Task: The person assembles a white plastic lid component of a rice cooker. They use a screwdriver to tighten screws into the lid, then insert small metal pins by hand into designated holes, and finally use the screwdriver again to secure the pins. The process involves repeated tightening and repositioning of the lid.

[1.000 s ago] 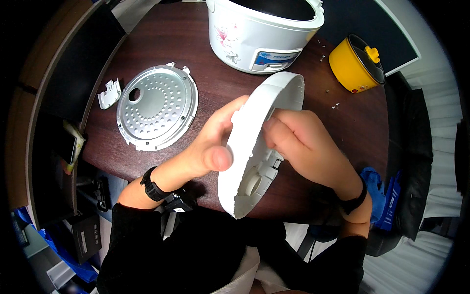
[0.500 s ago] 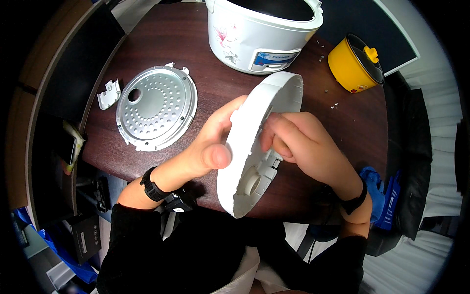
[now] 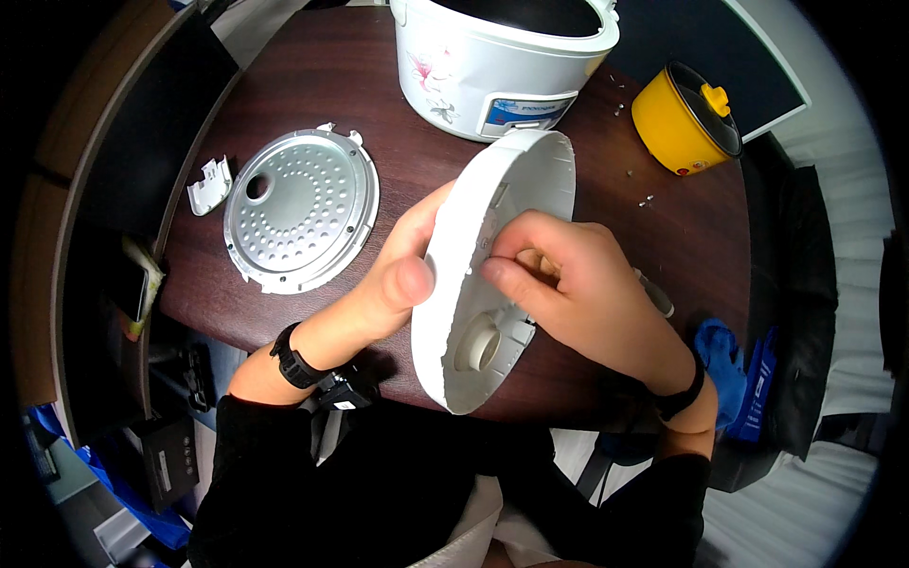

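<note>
In front of the white cooker (image 3: 497,80), 1 white lid shell (image 3: 453,284) tilts on edge; front-left of the cooker lies 1 dimpled disc (image 3: 301,213). The left hand (image 3: 404,260) grasps the shell; I cannot tell if the right hand (image 3: 573,279), fingers bent inside, pinches anything.

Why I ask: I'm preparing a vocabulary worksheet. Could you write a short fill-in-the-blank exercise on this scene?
1. The ____ hand reaches into the hollow side of the white cover.
2. In the picture, the round metal plate lies to the ____ of the white cooker.
3. The small pot has a ____ outer wall.
4. Both wristbands are ____ in colour.
Missing words: right; left; yellow; black.
</note>
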### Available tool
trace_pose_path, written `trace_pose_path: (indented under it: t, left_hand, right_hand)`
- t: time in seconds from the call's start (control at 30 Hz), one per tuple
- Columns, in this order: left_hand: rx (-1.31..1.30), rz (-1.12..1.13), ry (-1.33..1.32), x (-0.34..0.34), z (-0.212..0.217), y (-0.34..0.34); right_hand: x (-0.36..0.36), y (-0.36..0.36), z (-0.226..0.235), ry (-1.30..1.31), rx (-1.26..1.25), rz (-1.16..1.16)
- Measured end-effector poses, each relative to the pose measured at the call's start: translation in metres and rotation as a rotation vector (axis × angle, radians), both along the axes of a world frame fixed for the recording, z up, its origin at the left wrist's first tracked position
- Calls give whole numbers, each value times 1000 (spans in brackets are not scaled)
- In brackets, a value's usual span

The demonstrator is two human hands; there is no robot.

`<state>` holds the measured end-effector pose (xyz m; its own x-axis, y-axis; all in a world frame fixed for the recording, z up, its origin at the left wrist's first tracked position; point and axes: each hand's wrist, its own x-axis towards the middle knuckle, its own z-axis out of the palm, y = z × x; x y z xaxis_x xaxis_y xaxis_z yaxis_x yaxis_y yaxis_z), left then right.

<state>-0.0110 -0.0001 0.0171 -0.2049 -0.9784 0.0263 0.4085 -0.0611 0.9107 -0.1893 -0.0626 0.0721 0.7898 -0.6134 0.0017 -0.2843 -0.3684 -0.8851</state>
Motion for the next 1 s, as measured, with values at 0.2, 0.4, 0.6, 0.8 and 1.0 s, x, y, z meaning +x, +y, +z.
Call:
trace_pose_path:
  t: [0.2, 0.4, 0.6, 0.8, 1.0]
  left_hand:
    - [-95, 50, 54, -4, -25, -7]
    - [-213, -12, 110, 5, -43, -12]
    - [4, 30, 67, 2, -26, -8]
    - [44, 24, 137, 9, -34, -11]
    - [51, 81, 71, 15, -35, -11]
  right_hand:
    - [-3, -4, 1, -1, -18, -41]
    - [-3, -7, -16, -101, 38, -64]
    - [-35, -23, -7, 72, -83, -160]
    - [-66, -28, -37, 277, -206, -68]
    - [-59, -22, -58, 369, -456, 12]
